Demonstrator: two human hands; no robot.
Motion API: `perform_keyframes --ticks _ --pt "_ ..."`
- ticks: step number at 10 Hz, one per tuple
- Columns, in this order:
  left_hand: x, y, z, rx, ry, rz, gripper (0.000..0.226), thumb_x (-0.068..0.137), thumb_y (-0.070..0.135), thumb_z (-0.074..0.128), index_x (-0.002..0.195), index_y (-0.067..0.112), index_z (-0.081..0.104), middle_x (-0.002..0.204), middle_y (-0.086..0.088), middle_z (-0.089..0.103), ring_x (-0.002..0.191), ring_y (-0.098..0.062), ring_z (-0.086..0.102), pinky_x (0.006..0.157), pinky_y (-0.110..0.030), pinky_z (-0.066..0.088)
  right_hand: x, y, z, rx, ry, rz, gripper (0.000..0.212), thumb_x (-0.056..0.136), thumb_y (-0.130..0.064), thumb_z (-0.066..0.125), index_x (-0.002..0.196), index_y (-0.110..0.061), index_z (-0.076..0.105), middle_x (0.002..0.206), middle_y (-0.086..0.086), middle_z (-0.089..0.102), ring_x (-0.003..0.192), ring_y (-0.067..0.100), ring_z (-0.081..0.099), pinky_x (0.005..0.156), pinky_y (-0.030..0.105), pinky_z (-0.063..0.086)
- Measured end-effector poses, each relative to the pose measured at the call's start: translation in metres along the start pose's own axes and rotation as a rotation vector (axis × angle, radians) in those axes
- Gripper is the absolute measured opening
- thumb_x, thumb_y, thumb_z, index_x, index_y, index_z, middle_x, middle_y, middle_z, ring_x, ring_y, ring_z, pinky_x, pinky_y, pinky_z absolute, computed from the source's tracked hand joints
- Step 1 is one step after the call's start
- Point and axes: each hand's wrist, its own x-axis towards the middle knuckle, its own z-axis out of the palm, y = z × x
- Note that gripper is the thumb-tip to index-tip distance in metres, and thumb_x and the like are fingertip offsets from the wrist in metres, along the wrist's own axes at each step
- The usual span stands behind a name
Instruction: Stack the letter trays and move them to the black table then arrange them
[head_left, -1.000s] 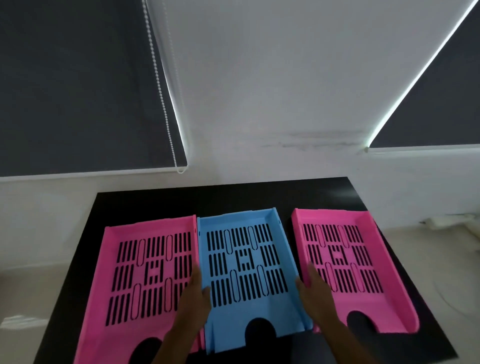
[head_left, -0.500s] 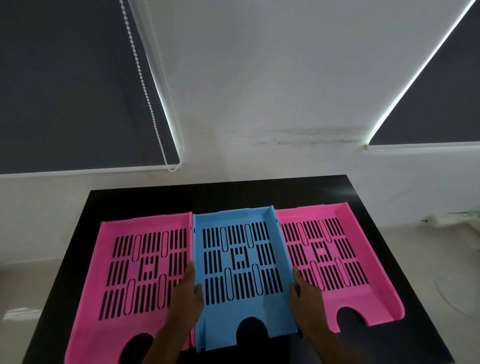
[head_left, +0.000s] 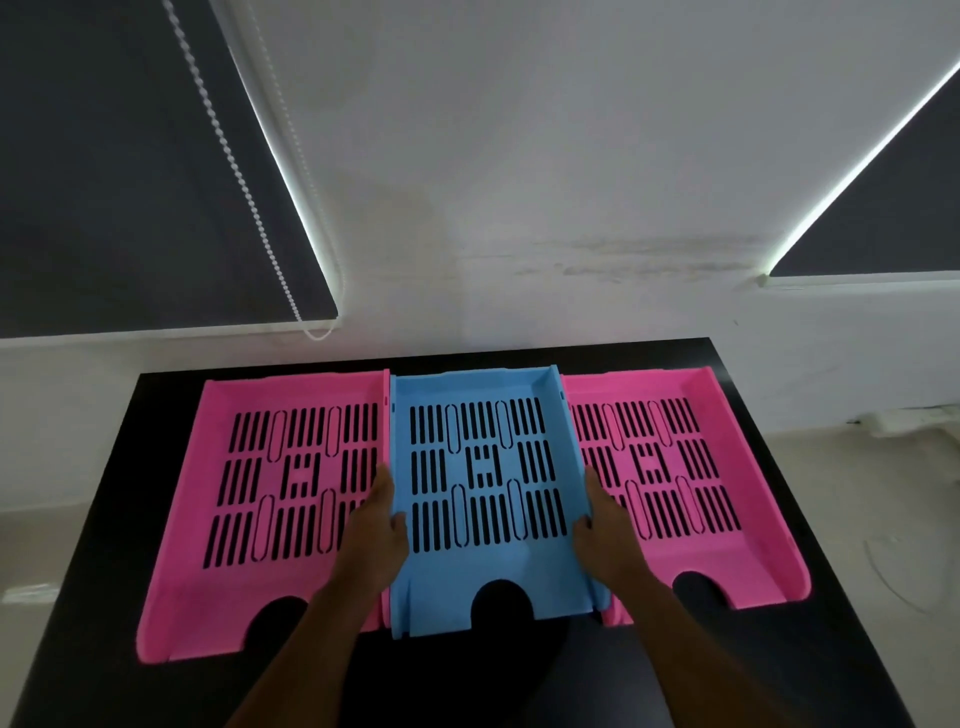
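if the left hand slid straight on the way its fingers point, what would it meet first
Probably nothing soon: the left hand points along the seam between the left pink tray and blue tray, toward the table's far edge.

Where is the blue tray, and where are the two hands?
blue tray (head_left: 483, 415): head view, slotted floor near the back.
left hand (head_left: 375, 540): head view, back of the hand.
right hand (head_left: 608, 540): head view, back of the hand.

Single head-worn view, looking forward and down, close over black table (head_left: 156, 597), wall (head_left: 519, 156) beyond
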Motion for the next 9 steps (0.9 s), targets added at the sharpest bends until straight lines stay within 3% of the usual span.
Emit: perform_keyframes --ticks 1,2,3,4,5,6,7,8,9 --pt "0.012 0.002 0.001 -0.015 -0.016 -0.009 0.078 0.099 0.004 0.051 0.159 0.019 0.003 0.140 -0.047 0.038 0.119 -0.061 0.050 0.099 -0.062 0.047 0.015 0.000 -0.004 -0.001 -0.042 -0.030 0.080 0.095 0.007 0.048 0.161 -0.018 0.010 0.151 0.015 0.046 0.084 0.035 0.071 0.063 0.034 0.064" --pt "0.019 0.001 0.002 -0.019 -0.025 -0.003 0.080 0.098 0.002 0.051 0.159 0.020 0.002 0.140 -0.048 0.036 0.122 -0.062 0.045 0.099 -0.062 0.045 0.028 -0.001 -0.005 0.021 -0.029 0.004 0.063 0.099 0.003 0.046 0.156 -0.011 0.024 0.117 0.009 0.066 0.081 0.031 0.074 0.065 0.042 0.065" --pt "0.022 0.002 0.000 -0.037 -0.018 0.016 0.081 0.098 0.001 0.051 0.159 0.020 0.002 0.140 -0.049 0.035 0.113 -0.059 0.056 0.092 -0.058 0.054 0.039 -0.005 -0.005 0.063 -0.022 0.005 0.052 0.101 -0.003 0.047 0.151 -0.008 0.033 0.105 0.002 0.068 0.079 0.014 0.075 0.065 0.030 0.064" --pt "0.024 0.004 -0.002 -0.048 -0.009 0.050 0.080 0.098 0.000 0.051 0.159 0.017 0.003 0.137 -0.052 0.036 0.072 -0.027 0.072 0.065 -0.032 0.063 0.048 -0.016 -0.009 0.118 -0.055 0.004 0.053 0.101 -0.003 0.049 0.151 -0.008 0.032 0.108 -0.009 0.063 0.081 0.000 0.068 0.063 0.010 0.056" --pt "0.023 0.008 -0.004 -0.070 -0.011 0.061 0.079 0.099 0.001 0.051 0.158 0.017 0.002 0.135 -0.053 0.036 0.058 -0.015 0.067 0.056 -0.023 0.059 0.055 -0.019 -0.010 0.131 -0.057 -0.015 0.059 0.101 -0.002 0.048 0.155 -0.007 0.025 0.123 0.003 0.062 0.084 -0.005 0.063 0.062 0.004 0.052" --pt "0.023 0.007 -0.003 -0.037 0.011 0.065 0.078 0.099 0.001 0.052 0.159 0.014 0.004 0.134 -0.053 0.036 0.081 -0.034 0.069 0.075 -0.044 0.061 0.060 -0.013 -0.007 0.104 -0.047 -0.022 0.061 0.101 -0.004 0.049 0.156 -0.006 0.022 0.128 0.012 0.063 0.083 -0.001 0.064 0.061 0.005 0.053" --pt "0.023 0.006 -0.001 -0.008 0.003 0.042 0.078 0.099 0.003 0.051 0.159 0.015 0.003 0.134 -0.053 0.036 0.112 -0.064 0.049 0.094 -0.062 0.049 0.055 -0.018 -0.007 0.093 -0.048 0.001 0.061 0.102 -0.008 0.050 0.156 -0.006 0.022 0.126 0.009 0.062 0.086 0.005 0.066 0.060 0.011 0.057" --pt "0.023 -0.001 0.001 -0.011 -0.030 0.031 0.081 0.100 0.012 0.052 0.160 0.019 -0.001 0.137 -0.049 0.040 0.119 -0.065 0.044 0.098 -0.065 0.046 0.048 -0.023 -0.005 0.118 0.008 -0.022 0.062 0.102 -0.011 0.051 0.157 -0.008 0.023 0.148 0.010 0.050 0.124 0.025 0.060 0.097 0.030 0.052" --pt "0.014 0.001 0.005 0.001 0.010 0.020 0.082 0.100 0.024 0.052 0.160 0.019 -0.004 0.164 -0.025 0.018 0.144 -0.044 0.033 0.117 -0.052 0.030 0.032 -0.019 -0.004 0.171 0.093 -0.050 0.061 0.101 -0.012 0.053 0.156 -0.014 0.028 0.143 0.011 0.056 0.120 0.024 0.064 0.096 0.035 0.057"
